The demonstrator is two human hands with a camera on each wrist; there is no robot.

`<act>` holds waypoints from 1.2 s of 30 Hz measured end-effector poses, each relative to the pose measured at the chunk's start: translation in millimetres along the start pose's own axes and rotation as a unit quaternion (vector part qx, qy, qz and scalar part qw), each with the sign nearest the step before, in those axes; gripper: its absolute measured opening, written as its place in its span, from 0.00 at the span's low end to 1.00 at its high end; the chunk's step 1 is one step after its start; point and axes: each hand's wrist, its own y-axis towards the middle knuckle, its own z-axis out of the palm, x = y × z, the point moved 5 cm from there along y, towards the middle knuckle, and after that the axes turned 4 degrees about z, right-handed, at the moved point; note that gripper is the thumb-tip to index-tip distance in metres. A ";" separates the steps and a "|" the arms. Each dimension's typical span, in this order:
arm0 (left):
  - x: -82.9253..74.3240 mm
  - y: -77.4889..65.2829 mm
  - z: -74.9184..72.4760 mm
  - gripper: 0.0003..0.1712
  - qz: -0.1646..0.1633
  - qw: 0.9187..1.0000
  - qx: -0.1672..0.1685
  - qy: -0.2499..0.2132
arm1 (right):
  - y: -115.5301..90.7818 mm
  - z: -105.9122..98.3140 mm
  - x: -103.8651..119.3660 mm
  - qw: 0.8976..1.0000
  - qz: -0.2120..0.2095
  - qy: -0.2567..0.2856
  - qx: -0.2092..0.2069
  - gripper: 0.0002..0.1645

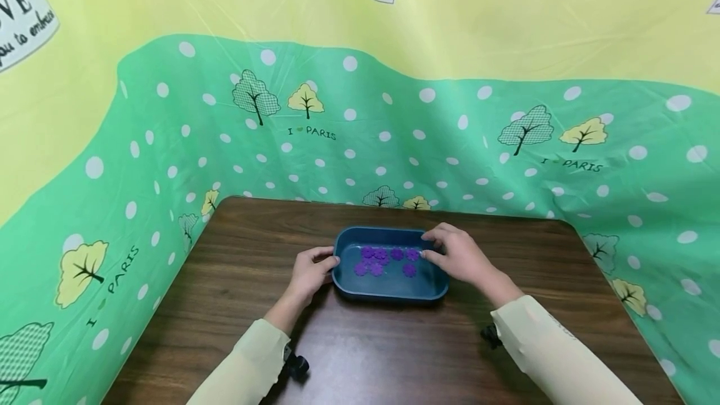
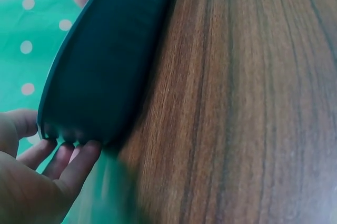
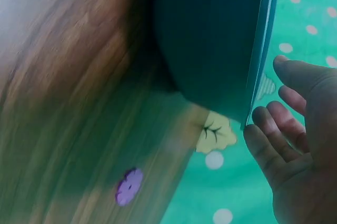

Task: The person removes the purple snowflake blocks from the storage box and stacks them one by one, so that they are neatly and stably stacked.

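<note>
Head cam first: there's a blue tray at the table, midway between the left and right edges and closer to the far edge. I can't tell if it's sitting fully flat. A bunch of purple flowers lie inside, some overlapping.

As for the hands, the left hand grips the tray's left end, thumb up at the rim and fingers curled against the outer wall. The right hand is at the far right corner, pretty loose, fingers a bit bent and thumb spread away. Its fingertips are right by the rim; whether they actually touch, I can't say.

Right wrist cam also shows one lone purple flower on the table, beyond the tray's right end, near the far edge. Behind it all hangs a green and yellow cloth.
</note>
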 end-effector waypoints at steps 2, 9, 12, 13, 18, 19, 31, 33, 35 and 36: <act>-1.4 -1.3 0.1 0.20 0.003 1.000 -0.009 0.001 | 2.7 3.4 4.5 1.000 -0.005 -0.003 0.002 0.20; -0.5 -0.8 -1.0 0.20 0.003 1.000 -0.021 0.000 | 8.4 19.7 17.2 0.999 -0.019 -0.004 0.026 0.20; 2.1 0.3 -1.2 0.20 0.000 1.000 -0.019 0.003 | 8.6 27.7 21.0 0.999 -0.018 -0.009 0.041 0.21; 2.9 0.7 -1.3 0.20 0.000 1.000 -0.018 0.004 | 8.6 29.9 22.2 0.999 -0.018 -0.012 0.045 0.21; 2.8 0.7 -1.6 0.20 -0.001 1.000 -0.017 0.005 | 8.5 38.8 29.2 0.997 -0.024 -0.039 0.057 0.20; 2.3 0.3 -1.5 0.20 0.000 1.000 -0.017 0.005 | 8.7 40.7 29.9 0.997 -0.023 -0.046 0.060 0.20; 0.1 -1.8 -0.9 0.20 -0.002 1.000 -0.021 0.003 | 9.2 55.6 32.6 0.988 0.004 -0.115 0.107 0.19; 0.8 -1.2 -1.3 0.21 -0.003 1.000 -0.022 0.002 | 9.9 57.6 32.2 0.986 0.003 -0.126 0.111 0.18; 1.6 -0.8 -1.4 0.21 -0.003 1.000 -0.021 0.003 | 10.5 59.7 31.5 0.984 0.008 -0.133 0.115 0.16; 1.9 -0.7 -1.4 0.21 -0.003 1.000 -0.021 0.004 | 10.8 60.9 30.9 0.984 0.011 -0.135 0.117 0.16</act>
